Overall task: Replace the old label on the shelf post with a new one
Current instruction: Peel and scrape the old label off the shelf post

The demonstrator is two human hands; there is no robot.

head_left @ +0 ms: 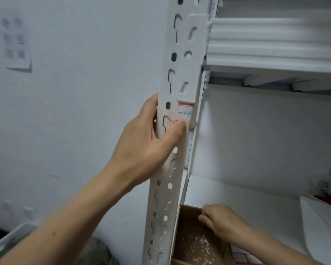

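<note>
A white slotted metal shelf post (182,60) runs from top to bottom through the middle of the view. A small red-bordered white label (185,110) with blue handwriting sticks to its front face, with reddish smears beside it. My left hand (151,142) grips the post from the left; its thumb presses on the label's lower edge and its fingers wrap behind the post. My right hand (220,219) is low down over a brown cardboard box (189,243), fingers curled at the box's far edge; what they hold is hidden.
The box holds several white and reddish paper scraps. White shelves (275,54) stretch to the right of the post. A white paper sheet (321,222) leans at the right edge. A red-patterned label sheet (245,259) lies below the box. A pale wall is on the left.
</note>
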